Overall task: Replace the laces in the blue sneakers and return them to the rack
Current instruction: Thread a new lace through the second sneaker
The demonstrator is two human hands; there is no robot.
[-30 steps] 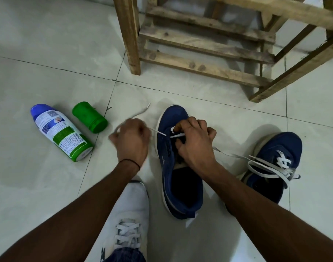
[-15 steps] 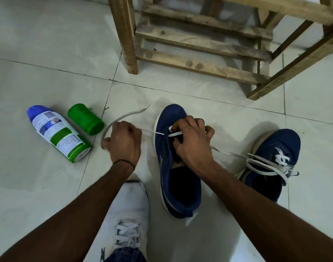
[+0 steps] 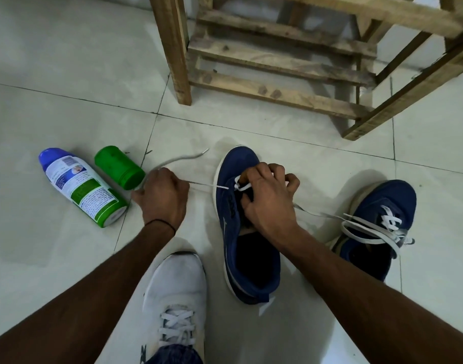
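Blue sneaker first: it lies on the floor, on the tile in front of us, toe toward the rack, with only its front eyelets threaded. Over the last second our left hand has slid away from the shoe toward the left edge of the floor, drawing the lace out until it runs straight and tight from fist to eyelet. The fingers of that hand are curled round the lace, and its free end curves off along the tile joint. Our right hand has stayed put on the tongue, fingers bent and pinching the white loop at the front eyelets. We judge one crossing is snugged and the next eyelet comes up — most of the lacing remains.

A second blue sneaker lies well apart to the right, its white laces on but hanging loose; another strand trails from under our right hand toward it. Just beside our left hand are a green cap and a spray can, both lying on their sides. Our own white shoe is planted at the near edge. The wooden rack stands beyond — its lowest slats hold nothing that we can see.
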